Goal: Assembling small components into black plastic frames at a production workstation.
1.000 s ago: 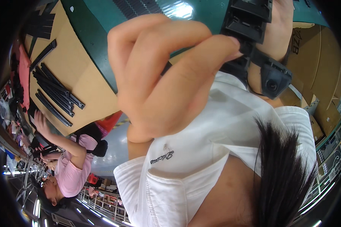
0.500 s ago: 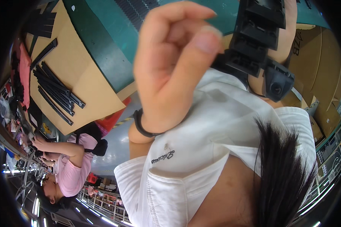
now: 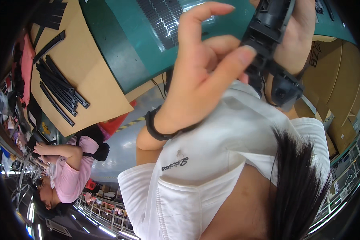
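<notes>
The view is turned over and looks back at my own white shirt (image 3: 228, 160) and dark hair (image 3: 300, 188). My left hand (image 3: 204, 80), with a black band on its wrist, is raised in the middle with fingers spread; its thumb tip touches a black plastic device (image 3: 272, 48). My right hand (image 3: 304, 28) at the top right grips that device from behind. The device has a ribbed black body and a round lens-like end (image 3: 284, 94) pointing down.
A green table (image 3: 120, 52) carries rows of small black parts (image 3: 164, 20). A cardboard sheet (image 3: 84, 64) holds several long black strips (image 3: 60, 88). Another person in a pink shirt (image 3: 68, 176) works at the lower left. Cardboard boxes (image 3: 332, 80) stand at the right.
My left hand has uncurled from a loose fist to spread fingers and shifted right toward the device. The black device has risen toward the top edge.
</notes>
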`<action>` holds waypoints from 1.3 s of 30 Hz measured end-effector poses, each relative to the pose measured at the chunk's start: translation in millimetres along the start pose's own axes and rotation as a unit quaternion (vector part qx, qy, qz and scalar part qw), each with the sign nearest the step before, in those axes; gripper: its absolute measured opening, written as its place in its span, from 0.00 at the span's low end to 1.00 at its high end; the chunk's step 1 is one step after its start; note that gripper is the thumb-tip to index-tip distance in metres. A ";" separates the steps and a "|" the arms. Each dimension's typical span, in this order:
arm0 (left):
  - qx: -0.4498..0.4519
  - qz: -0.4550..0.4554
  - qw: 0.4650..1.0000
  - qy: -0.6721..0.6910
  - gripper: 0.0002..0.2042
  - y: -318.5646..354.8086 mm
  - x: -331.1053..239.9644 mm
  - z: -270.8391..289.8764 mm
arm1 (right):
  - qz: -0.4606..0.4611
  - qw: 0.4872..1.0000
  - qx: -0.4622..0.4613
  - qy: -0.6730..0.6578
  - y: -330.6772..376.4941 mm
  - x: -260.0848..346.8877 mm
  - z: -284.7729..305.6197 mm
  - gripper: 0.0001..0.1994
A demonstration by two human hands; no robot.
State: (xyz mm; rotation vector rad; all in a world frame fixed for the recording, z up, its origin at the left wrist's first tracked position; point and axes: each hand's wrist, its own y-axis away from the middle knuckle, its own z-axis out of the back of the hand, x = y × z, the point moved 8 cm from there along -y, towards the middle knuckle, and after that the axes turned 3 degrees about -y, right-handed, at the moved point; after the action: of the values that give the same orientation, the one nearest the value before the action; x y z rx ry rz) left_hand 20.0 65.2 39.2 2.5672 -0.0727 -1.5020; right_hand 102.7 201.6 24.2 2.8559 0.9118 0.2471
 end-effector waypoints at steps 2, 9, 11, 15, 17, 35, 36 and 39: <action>-0.023 -0.005 1.000 -0.013 0.21 -0.7 5.7 12.1 | -0.010 0.999 -0.017 -0.025 0.7 11.4 11.4 0.13; -0.188 -0.233 0.729 -0.616 0.12 3.0 19.5 55.1 | 0.043 0.998 -0.048 -0.021 7.7 20.3 21.5 0.11; -0.193 -0.240 0.709 -0.634 0.10 2.4 20.4 52.4 | 0.027 0.998 -0.047 -0.008 5.6 20.3 24.3 0.10; -0.179 -0.214 0.690 -0.668 0.06 -5.6 22.2 46.5 | 0.032 0.998 -0.048 0.020 3.9 23.5 26.3 0.10; -0.176 -0.206 0.680 -0.681 0.05 -7.1 26.3 43.5 | 0.042 0.997 -0.043 0.040 2.7 25.1 26.4 0.09; -0.068 -0.352 0.782 -0.509 0.07 23.0 -58.6 -0.6 | -0.081 0.991 -0.018 -0.107 -6.4 0.6 10.2 0.12; -0.059 -0.384 0.767 -0.510 0.09 26.6 -67.8 -9.8 | -0.086 0.989 0.015 -0.116 -9.6 -1.4 9.3 0.12; -0.056 -0.423 0.740 -0.519 0.11 26.2 -72.6 -22.1 | -0.101 0.987 0.029 -0.119 -3.3 -6.9 -4.2 0.11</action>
State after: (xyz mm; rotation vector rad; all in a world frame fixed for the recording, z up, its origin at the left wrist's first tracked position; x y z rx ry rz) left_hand 4.5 51.2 116.7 1.2956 1.1243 -2.9062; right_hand 94.4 200.5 27.0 2.7363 1.1598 -0.1416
